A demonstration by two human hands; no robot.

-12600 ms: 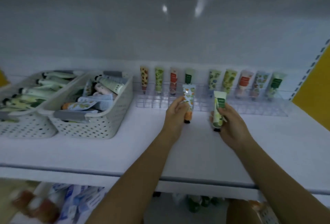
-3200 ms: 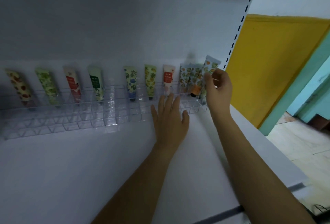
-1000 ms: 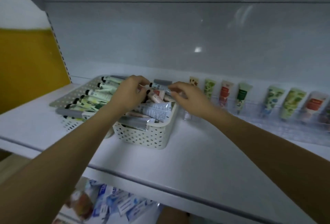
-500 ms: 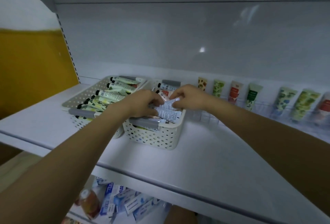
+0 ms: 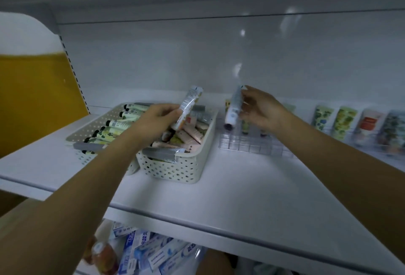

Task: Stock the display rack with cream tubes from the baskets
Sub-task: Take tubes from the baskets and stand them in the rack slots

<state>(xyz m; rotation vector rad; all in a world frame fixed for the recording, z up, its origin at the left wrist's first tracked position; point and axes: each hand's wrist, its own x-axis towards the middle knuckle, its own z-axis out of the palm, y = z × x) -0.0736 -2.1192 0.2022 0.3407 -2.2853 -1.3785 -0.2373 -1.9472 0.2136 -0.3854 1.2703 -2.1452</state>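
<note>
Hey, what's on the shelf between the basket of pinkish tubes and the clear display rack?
Nothing. In the head view, only a narrow bare strip of white shelf separates the basket from the rack.

Our white shelf bears a cream basket; second basket at its left, clear rack at its right

A white shelf runs below a glossy white back panel that carries pale light reflections (a few soft spots). At its left stands a slotted upright beside a yellow wall. Boxed goods lie underneath.
</note>
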